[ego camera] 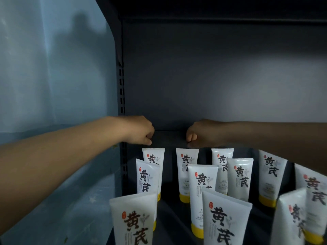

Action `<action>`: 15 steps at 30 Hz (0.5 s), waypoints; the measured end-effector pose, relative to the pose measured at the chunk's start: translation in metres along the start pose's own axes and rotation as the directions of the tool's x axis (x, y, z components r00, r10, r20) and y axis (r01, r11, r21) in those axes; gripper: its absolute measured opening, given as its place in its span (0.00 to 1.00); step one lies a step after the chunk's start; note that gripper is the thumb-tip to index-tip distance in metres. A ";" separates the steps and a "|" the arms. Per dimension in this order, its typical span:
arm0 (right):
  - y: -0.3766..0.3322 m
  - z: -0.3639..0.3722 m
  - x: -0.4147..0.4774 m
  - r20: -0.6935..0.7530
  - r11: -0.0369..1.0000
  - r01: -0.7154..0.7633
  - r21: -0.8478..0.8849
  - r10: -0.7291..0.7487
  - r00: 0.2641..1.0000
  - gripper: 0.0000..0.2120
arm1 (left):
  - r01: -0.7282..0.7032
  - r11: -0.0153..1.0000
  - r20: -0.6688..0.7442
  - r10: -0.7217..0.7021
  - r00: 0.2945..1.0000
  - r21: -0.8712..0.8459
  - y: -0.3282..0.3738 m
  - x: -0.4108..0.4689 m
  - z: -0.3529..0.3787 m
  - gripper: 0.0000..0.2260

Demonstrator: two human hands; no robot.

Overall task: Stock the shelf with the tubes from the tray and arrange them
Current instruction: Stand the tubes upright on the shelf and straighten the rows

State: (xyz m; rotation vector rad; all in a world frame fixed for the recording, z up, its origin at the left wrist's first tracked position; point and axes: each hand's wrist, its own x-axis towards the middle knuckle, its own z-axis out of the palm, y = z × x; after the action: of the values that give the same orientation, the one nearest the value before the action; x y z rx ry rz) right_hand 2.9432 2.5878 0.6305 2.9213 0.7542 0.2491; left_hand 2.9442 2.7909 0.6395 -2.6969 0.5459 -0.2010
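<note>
left hand: reaches in to the back of the shelf. fingers curled together with nothing seen in them. they hang just above the top seam of the back-left tube, a sliver of dark shelf showing between.
right hand: comes in from the right at the same depth. fingers curled, tips down at the top edge of the second back tube. cannot tell whether they touch or pinch it.
key relation: each tube lies straight below its hand, long axis upright, yellow cap down and flat seam up. the left hand is nearer the back-left tube, the right hand nearer the second. any pinch would likely come down onto the seam from above.
tubes: eleven in view, all white with yellow caps, all standing on the shelf. four in the back row, four in the middle, three in front. the front ones are cropped by the frame edge, and the right front one is blurred.
tray: not in view.
step, as a judgement: stocking looks well along, and the hands seem to be straightening the back row.
risk: a nudged tube in these close rows could tip the one in front of it.
surroundings: grey back panel, slotted upright, pale blue wall to the left.
</note>
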 end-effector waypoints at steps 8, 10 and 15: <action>-0.027 -0.040 -0.032 -0.001 0.997 -0.064 -0.040 0.064 0.998 0.19 | 0.176 0.977 -0.116 -0.190 0.975 -0.122 -0.004 -0.035 -0.039 0.19; -0.033 -0.050 -0.042 0.021 0.996 -0.077 -0.040 0.078 0.997 0.21 | 0.183 0.971 -0.141 -0.206 0.968 -0.155 -0.001 -0.042 -0.044 0.19; -0.046 -0.065 -0.066 0.021 0.992 -0.105 -0.070 0.107 0.994 0.23 | 0.153 0.965 -0.179 -0.192 0.965 -0.213 0.012 -0.066 -0.050 0.20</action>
State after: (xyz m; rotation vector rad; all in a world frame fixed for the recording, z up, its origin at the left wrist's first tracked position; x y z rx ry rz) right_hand 2.8530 2.6000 0.6787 2.8970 0.5752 0.2431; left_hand 2.8689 2.7899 0.6764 -2.9398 0.4030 -0.4932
